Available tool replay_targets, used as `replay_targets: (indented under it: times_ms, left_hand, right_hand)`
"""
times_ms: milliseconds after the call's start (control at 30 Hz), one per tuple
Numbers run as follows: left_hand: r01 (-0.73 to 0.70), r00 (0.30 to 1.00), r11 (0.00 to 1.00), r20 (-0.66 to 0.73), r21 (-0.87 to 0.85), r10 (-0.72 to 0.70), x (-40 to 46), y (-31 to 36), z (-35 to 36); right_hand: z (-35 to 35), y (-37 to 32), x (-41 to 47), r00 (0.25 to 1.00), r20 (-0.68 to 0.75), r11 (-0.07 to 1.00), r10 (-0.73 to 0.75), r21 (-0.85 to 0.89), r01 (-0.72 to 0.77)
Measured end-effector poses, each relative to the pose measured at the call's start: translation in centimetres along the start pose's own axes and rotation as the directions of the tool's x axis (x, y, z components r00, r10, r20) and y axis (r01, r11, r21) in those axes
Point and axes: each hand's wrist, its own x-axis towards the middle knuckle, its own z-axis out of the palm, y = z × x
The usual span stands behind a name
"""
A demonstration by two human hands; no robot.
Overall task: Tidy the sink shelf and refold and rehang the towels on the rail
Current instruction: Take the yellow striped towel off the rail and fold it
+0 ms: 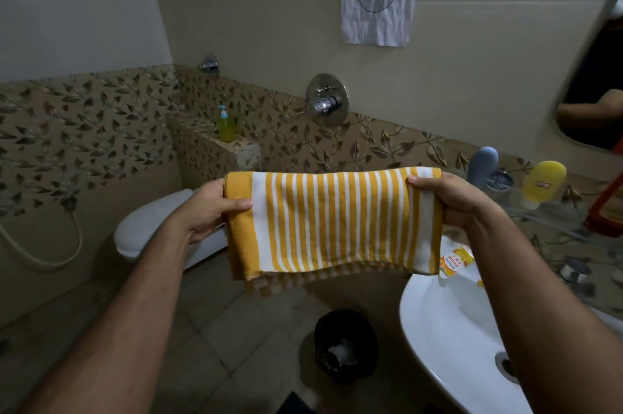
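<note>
A yellow-and-white striped towel (332,223) hangs folded double in front of me, stretched out flat in mid-air. My left hand (215,207) grips its upper left corner and my right hand (448,201) grips its upper right corner. Behind my right hand a glass sink shelf (556,223) runs along the wall. On it stand a blue-grey tube (482,166), a yellow bottle (542,184) with a red label, and a red box (606,211) at the frame edge. No towel rail is visible.
The white sink (448,339) is at lower right with an orange sachet (455,260) on its rim. A white toilet (158,224) is behind the towel, a black bin (345,344) on the floor, a green soap dispenser (226,125) on a ledge, and a wall tap (325,101).
</note>
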Motion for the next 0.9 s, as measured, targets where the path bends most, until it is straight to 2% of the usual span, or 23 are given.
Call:
replay_targets:
  times_ms: [100,167,233,300,433,500,567,667,800,900]
  left_hand:
    - [0.03,0.996,0.994,-0.09,0.106,-0.02,0.2,0.0,-0.3]
    - [0.046,0.981,0.992,-0.192,0.121,-0.022,0.5,-0.1,-0.2]
    - [0.07,0.953,0.993,-0.302,0.093,-0.039,0.8,-0.4,0.3]
    - [0.054,0.922,0.998,-0.384,0.024,-0.04,0.9,-0.7,0.7]
    - [-0.023,0.914,0.999,-0.405,-0.047,0.002,0.8,-0.6,0.4]
    - [-0.039,0.92,0.999,-0.39,-0.006,0.034,0.8,-0.2,0.0]
    - [-0.046,0.942,0.996,-0.328,0.071,0.067,0.9,0.2,-0.5]
    - [-0.043,0.969,0.962,-0.223,0.271,0.106,0.8,0.7,-0.4]
    - [-0.066,0.896,0.9,-0.372,0.431,0.244,0.7,0.7,-0.2]
    - [-0.071,0.823,0.836,-0.442,0.544,0.357,0.5,0.8,0.1]
  right_hand:
    - [0.1,-0.4,0.3,0.998,0.013,0.988,0.058,-0.143,-0.056]
    - [0.7,-0.3,0.7,0.993,-0.079,0.924,0.089,-0.366,-0.112]
    - [1.3,0.1,1.0,0.981,-0.183,0.858,0.058,-0.493,-0.143]
    - [1.5,0.5,1.2,0.98,-0.197,0.874,0.012,-0.475,-0.106]
    - [1.0,0.5,1.1,0.997,-0.08,0.997,0.003,-0.081,-0.01]
    - [0.7,0.4,1.0,1.0,0.019,1.0,-0.016,-0.02,0.017]
    - [0.9,0.1,0.7,0.996,0.064,0.995,-0.068,-0.063,0.072]
    - [1.7,-0.4,0.0,0.984,-0.033,0.973,-0.172,-0.159,0.165]
    - [1.9,-0.3,-0.2,0.947,-0.171,0.925,-0.272,-0.319,0.208]
    - [1.8,-0.1,-0.3,0.915,-0.216,0.908,-0.341,-0.329,0.26]
